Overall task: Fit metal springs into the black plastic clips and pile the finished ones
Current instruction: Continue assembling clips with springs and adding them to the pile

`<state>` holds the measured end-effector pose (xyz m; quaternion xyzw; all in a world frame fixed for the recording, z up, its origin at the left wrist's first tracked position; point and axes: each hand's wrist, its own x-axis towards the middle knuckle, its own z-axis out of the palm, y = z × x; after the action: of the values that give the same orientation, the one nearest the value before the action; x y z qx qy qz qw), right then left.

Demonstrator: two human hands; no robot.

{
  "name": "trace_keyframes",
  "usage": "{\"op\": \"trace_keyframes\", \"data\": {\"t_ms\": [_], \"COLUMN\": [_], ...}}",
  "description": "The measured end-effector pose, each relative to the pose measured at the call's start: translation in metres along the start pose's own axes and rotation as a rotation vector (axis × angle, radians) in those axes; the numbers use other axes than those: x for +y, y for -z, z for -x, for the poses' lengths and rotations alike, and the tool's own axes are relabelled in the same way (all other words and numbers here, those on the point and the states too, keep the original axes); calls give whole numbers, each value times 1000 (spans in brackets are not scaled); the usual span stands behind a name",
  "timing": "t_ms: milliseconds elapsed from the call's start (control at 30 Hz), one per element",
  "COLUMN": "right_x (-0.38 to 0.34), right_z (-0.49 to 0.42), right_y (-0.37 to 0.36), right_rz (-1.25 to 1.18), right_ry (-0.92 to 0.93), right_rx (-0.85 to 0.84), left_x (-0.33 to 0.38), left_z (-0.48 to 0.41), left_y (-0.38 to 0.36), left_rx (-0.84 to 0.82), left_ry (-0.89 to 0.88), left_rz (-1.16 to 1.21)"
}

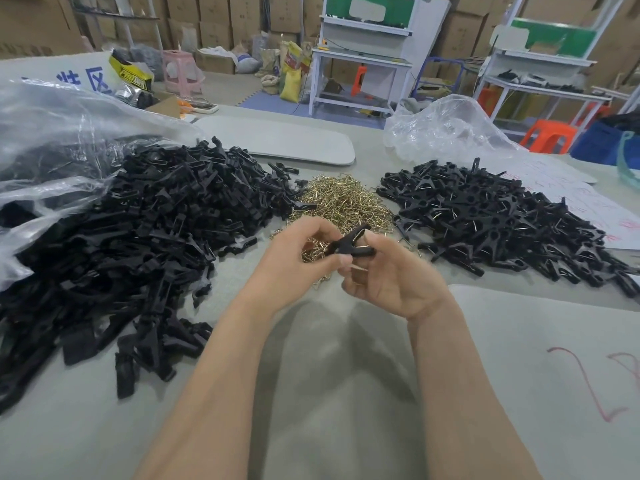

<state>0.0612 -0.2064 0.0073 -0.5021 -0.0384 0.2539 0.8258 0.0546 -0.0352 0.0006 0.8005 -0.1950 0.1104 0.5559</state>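
Both hands clamp one black clip (349, 244): the left hand (298, 258) pinches one end, the right hand (388, 277) the other. Brass springs (343, 199) lie just beyond them, and finished clips (485, 216) lie right of the right hand.

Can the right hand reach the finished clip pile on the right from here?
Probably yes: the finished pile lies just beside the right hand, only bare table between them. That hand and the left hand both grip a clip, so the left must let go.
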Motion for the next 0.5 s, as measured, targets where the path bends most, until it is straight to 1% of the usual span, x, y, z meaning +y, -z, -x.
{"op": "trace_keyframes", "data": {"t_ms": [67, 200, 300, 500], "right_x": [4, 6, 9, 21], "right_z": [0, -1, -3, -10], "right_y": [-1, 2, 1, -1], "right_rz": [-69, 5, -12, -166], "right_ry": [-37, -61, -51, 32], "right_rx": [-72, -139, -191, -167], "left_x": [4, 10, 12, 13], "left_z": [1, 2, 2, 2], "left_y": [0, 1, 2, 0], "left_rx": [-32, -43, -35, -61], "left_ry": [-22, -73, -79, -129], "left_rz": [-1, -58, -70, -59]}}
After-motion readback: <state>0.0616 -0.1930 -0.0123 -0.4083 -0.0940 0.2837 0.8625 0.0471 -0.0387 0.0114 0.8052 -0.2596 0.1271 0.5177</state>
